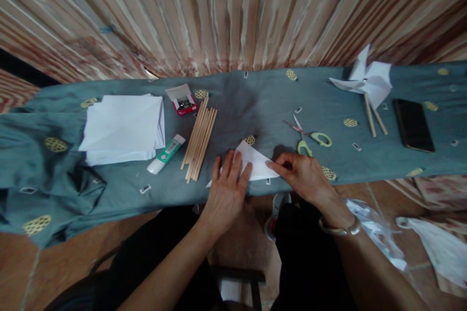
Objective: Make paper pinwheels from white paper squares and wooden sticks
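A white sheet of paper (257, 161), folded into a triangle, lies at the front edge of the cloth-covered table. Across its left part my left hand (228, 187) rests flat with the fingers spread. My right hand (302, 172) pinches the paper's right corner between thumb and forefinger. Just beyond that hand, scissors (304, 132) with pale green handles lie with their blades apart. Left of my left hand is a bundle of wooden sticks (200, 141), with a glue stick (166, 154) beside it.
A stack of white paper (122, 126) sits at the left. Behind the sticks stands an open red box (184, 104) of small metal pieces. At the right are paper pinwheels (372, 82) on sticks and a black phone (414, 125). A curtain (233, 14) hangs behind the table.
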`<state>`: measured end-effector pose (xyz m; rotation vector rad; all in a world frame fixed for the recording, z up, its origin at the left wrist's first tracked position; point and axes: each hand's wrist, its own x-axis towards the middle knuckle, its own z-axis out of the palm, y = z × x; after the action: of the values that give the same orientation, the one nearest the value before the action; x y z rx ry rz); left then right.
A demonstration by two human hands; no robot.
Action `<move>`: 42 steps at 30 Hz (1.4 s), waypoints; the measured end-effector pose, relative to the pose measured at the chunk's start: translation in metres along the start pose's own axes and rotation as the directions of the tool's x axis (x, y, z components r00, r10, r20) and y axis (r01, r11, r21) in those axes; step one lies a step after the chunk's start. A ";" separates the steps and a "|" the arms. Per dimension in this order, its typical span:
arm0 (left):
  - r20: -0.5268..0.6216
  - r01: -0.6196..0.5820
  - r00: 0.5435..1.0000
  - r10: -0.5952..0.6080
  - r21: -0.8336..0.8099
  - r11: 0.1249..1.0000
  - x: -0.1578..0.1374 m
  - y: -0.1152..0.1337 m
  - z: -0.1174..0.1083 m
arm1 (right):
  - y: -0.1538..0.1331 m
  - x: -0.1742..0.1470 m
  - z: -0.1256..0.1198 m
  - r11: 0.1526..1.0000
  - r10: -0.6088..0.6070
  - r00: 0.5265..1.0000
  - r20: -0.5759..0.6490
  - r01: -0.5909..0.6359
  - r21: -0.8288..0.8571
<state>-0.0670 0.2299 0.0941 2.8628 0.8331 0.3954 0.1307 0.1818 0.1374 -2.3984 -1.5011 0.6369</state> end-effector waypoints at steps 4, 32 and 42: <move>0.008 0.006 1.000 -0.006 -0.006 1.000 0.000 0.000 -0.001 | 0.000 0.000 0.001 1.000 -0.002 1.000 -0.012 0.001 -0.025; 0.015 0.042 0.999 -0.041 -0.035 0.999 -0.001 0.001 0.003 | 0.006 -0.002 0.012 0.992 -0.082 0.993 -0.090 0.072 -0.105; 0.025 0.053 0.998 -0.051 -0.057 0.997 0.000 0.002 0.002 | -0.005 -0.012 0.013 0.933 -0.260 0.942 -0.211 0.189 -0.306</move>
<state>-0.0655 0.2286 0.0929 2.7815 0.8756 0.3725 0.1157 0.1730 0.1305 -2.3367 -1.8182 0.0680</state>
